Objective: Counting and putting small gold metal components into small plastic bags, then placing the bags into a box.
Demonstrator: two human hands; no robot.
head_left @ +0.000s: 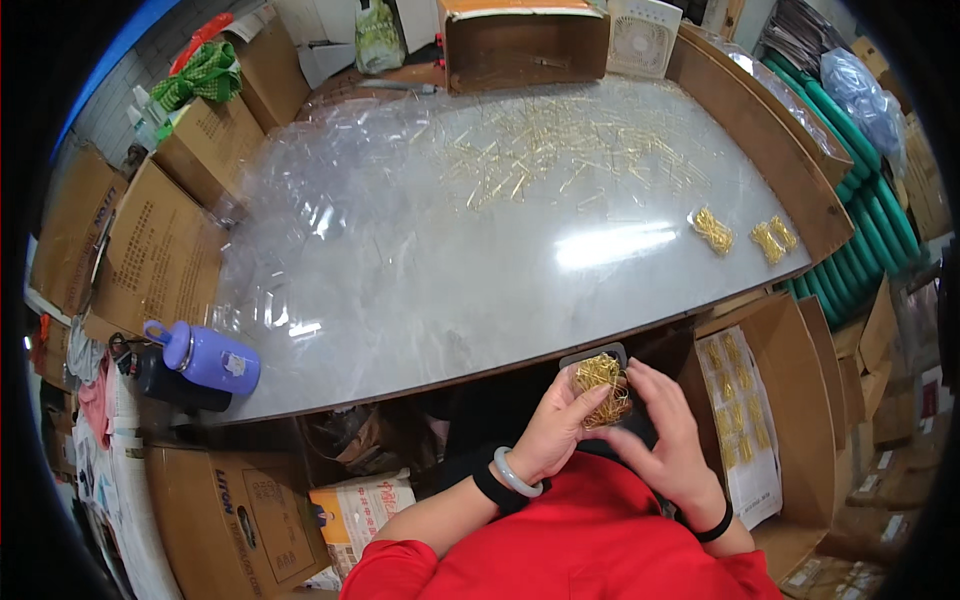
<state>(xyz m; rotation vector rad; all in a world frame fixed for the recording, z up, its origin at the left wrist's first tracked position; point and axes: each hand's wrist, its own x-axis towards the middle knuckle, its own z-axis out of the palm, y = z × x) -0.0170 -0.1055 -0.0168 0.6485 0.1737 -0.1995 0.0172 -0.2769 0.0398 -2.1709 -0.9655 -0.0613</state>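
Observation:
Just below the table's front edge, my left hand (556, 425) grips a clear pack of thin gold wire pieces (602, 388) between thumb and fingers. Close against the pack's right side is my right hand (668, 430), its fingers stretched out and its thumb apart beneath; whether the fingertips touch the pack I cannot tell. A grey rounded edge (580, 355) shows behind the pack. Two similar filled packs, one nearer (712, 231) and one farther right (774, 239), lie on the grey table (450, 300). Loose gold wire pieces (560, 140) are scattered across its far side.
Clear plastic packs (340, 160) are heaped at the table's left. A purple bottle (212, 358) stands at the front left corner. To my right, an open carton (800, 400) contains rows of filled gold packs (735, 395). A cardboard box (525, 50) and white fan (643, 38) stand at the back.

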